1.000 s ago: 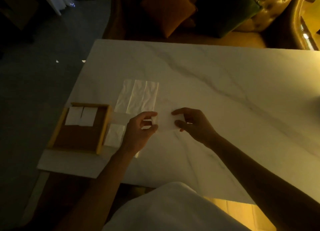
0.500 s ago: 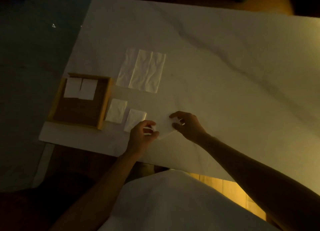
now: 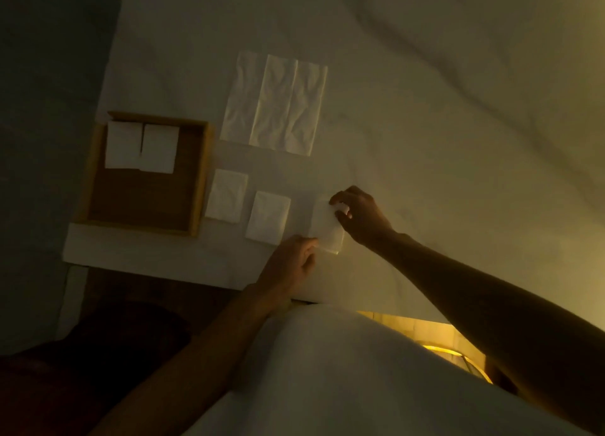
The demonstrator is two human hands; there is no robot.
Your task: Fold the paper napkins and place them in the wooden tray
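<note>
Small white folded paper napkin [image 3: 325, 227] lies flat on the white marble desk [image 3: 425, 141], near its front edge. Left hand [image 3: 289, 265] pinches its near left corner; right hand [image 3: 361, 218] pinches its far right edge. Two more folded napkins [image 3: 226, 195] [image 3: 267, 217] lie left of it, beside the square wooden tray [image 3: 199, 180] holding two folded napkins [image 3: 142, 147]. Unfolded creased napkin [image 3: 275, 103] lies further back.

Your left hand [image 3: 289, 265] sits low near the table edge, fingers curled, thumb and forefinger pinched at the near corner of a folded napkin [image 3: 325, 227]. Your right hand [image 3: 361, 218] reaches in from the right on a bare, extended forearm, fingertips [image 3: 337, 200] bent down and pressing the napkin's far edge.
</note>
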